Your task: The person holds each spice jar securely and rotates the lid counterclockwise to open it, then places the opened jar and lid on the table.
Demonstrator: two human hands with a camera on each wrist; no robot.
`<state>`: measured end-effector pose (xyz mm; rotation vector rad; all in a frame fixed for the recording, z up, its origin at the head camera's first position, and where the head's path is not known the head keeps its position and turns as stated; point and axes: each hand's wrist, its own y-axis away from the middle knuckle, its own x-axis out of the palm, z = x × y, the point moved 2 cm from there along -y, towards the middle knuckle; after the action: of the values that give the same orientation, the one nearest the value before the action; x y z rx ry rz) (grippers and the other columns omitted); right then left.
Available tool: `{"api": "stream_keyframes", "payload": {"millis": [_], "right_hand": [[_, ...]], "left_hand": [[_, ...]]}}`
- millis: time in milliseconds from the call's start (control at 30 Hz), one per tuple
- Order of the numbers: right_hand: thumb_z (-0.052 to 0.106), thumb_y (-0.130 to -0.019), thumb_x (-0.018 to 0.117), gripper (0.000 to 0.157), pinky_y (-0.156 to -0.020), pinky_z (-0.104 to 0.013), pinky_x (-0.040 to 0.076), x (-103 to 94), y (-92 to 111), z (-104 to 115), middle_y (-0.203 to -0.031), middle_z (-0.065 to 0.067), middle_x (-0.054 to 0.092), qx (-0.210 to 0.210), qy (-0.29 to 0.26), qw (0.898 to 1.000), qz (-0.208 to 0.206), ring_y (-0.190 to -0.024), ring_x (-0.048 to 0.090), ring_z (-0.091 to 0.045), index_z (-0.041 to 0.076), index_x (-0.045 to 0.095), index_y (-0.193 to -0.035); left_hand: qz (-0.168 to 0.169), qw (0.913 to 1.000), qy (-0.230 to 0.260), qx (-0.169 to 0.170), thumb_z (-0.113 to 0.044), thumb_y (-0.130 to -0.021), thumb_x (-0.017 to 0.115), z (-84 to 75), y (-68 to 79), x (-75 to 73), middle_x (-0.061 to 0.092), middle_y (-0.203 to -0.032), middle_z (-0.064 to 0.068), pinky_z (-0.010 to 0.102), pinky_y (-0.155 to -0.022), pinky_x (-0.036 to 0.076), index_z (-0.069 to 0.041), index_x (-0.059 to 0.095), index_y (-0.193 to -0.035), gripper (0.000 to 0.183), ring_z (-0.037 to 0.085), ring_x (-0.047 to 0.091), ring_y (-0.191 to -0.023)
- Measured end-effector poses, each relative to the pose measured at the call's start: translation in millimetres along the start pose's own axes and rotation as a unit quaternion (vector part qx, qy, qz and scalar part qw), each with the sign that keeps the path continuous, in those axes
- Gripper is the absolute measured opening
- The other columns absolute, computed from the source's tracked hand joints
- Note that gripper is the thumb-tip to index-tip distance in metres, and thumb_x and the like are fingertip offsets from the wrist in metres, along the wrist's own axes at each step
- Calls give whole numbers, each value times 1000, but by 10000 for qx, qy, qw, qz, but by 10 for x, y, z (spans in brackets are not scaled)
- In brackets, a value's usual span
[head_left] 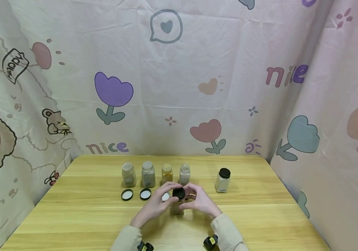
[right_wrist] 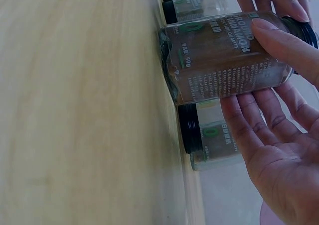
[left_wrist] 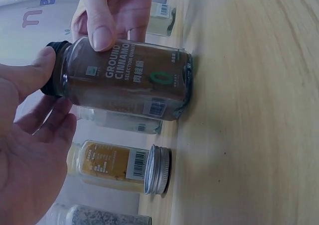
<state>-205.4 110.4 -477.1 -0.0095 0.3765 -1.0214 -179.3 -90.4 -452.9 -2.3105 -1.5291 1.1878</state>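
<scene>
A glass jar of ground cinnamon (left_wrist: 127,80), filled with brown powder, stands upright at the middle of the wooden table (head_left: 103,226). My left hand (head_left: 158,202) grips its black lid (head_left: 178,193) from the side, with thumb and fingers around the rim. The lid sits on the jar's mouth. My right hand (head_left: 199,200) holds the jar's body, its thumb across the label (right_wrist: 239,33) and its fingers on the opposite side. In the head view, the hands partly hide the jar.
Behind the hands stand several lidless jars, including a yellow-powder jar (head_left: 167,172) and a clear-glass jar (head_left: 184,174). Black-rimmed lids (head_left: 127,195) lie before the left ones; a silver lid (left_wrist: 157,170) lies before the yellow one. A black-lidded jar (head_left: 223,181) stands at right.
</scene>
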Motion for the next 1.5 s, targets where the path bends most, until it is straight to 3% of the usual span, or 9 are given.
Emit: {"api": "stream_keyframes", "payload": {"millis": [167,233,400,533,800,933,1233,1367,1500], "right_hand": [[4,-77,85,49,-96,-25,59,0,1,3,-113,-17,68,43,-3,10000,17,-99,68,-8,2,61,-119],[3,-77,84,49,-96,-26,59,1,3,6,-113,-18,68,44,-20,10000,22,-99,68,-8,2,60,-120],[4,-76,85,49,-97,-28,60,-5,2,4,-112,-17,68,31,-27,10000,25,-99,68,-10,2,60,-119],[4,-76,85,49,-97,-29,60,-9,0,-1,-111,-16,68,31,-30,10000,16,-98,68,-11,2,60,-118],[5,-76,86,49,-95,-24,59,-9,-10,-11,-110,-17,68,-15,64,10000,3,-97,67,-8,1,61,-118],[5,-76,86,47,-94,-22,59,-10,-8,-3,-110,-15,68,16,100,9999,-23,-97,67,-6,3,62,-117],[4,-75,85,46,-94,-28,60,-7,2,16,-108,-15,69,-9,94,10000,-26,-96,67,-9,3,62,-115],[5,-75,86,47,-94,-30,60,-8,2,19,-109,-15,69,3,88,10000,-31,-96,68,-10,4,62,-116],[5,-76,86,47,-94,-29,60,-9,2,14,-109,-14,68,50,65,10000,-26,-96,68,-11,3,62,-116]], "left_hand": [[-137,9997,-111,-140,-22,-92,72,14,-4,8,64,-130,9,42,-106,54,-5,63,-132,44,28,62,-121],[-102,9998,-71,-145,-22,-92,73,12,-4,7,63,-133,10,46,-108,53,-5,62,-133,45,29,61,-124],[145,9998,135,65,-17,-97,66,-11,3,-2,58,-145,17,47,-112,50,-3,60,-135,41,38,57,-131],[205,9993,240,187,-13,-99,62,-15,3,4,60,-142,18,45,-109,53,-1,61,-134,37,39,58,-129],[-332,9991,-165,211,-16,-91,72,36,-21,40,68,-125,12,40,-98,59,-2,66,-127,39,31,66,-114],[-501,9985,-142,146,-16,-88,77,33,-28,42,69,-122,10,44,-95,60,-5,67,-126,41,27,67,-112],[-135,9999,28,92,-15,-96,68,37,-3,7,60,-142,18,42,-110,53,-2,59,-138,45,37,58,-130],[11,9999,141,34,-16,-98,64,43,5,6,61,-141,18,45,-108,54,-2,58,-139,43,39,59,-128],[-202,9998,-19,2,-17,-94,69,33,1,10,67,-133,16,42,-106,55,-3,64,-132,41,36,64,-122]]}}
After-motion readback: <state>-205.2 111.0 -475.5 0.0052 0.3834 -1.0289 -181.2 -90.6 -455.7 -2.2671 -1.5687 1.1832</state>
